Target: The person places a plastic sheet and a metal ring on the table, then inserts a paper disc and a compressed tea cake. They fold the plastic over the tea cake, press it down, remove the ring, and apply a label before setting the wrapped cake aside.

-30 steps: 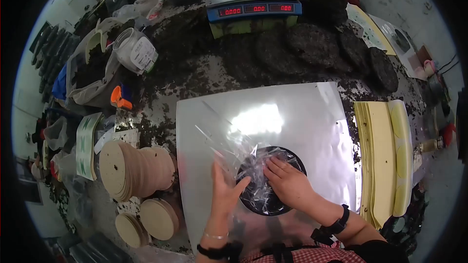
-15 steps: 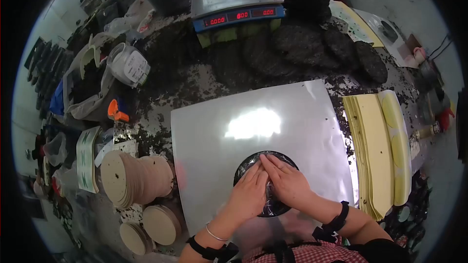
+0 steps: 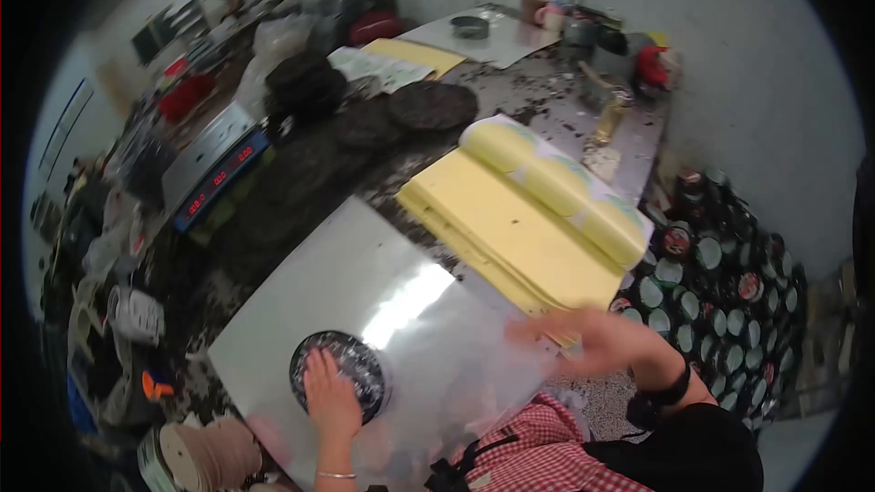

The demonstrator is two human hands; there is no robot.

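Head view has swung round to the right since half a second ago, so the scale (image 3: pixel 214 178) now sits at 10 o'clock and the yellow paper stack (image 3: pixel 510 228) fills the middle. Both hands were then pressed together on the film-wrapped cake (image 3: pixel 357 360); now only the left hand (image 3: pixel 330 396) is on it, palm flat and fingers loose, pinning it down without gripping it. The cake lies on the metal sheet (image 3: pixel 365 292), at about 7 o'clock in the frame. The right hand (image 3: pixel 592 342) has left the cake and gone out to 4 o'clock, over the near corner of the yellow stack (it is a blur of movement). Its fingers look spread, but I cannot tell whether they have caught a sheet. Judging by that, the film folding looks finished, and the work appears to have turned to the yellow paper. Bare dark cakes (image 3: pixel 428 105) wait at 12 o'clock.
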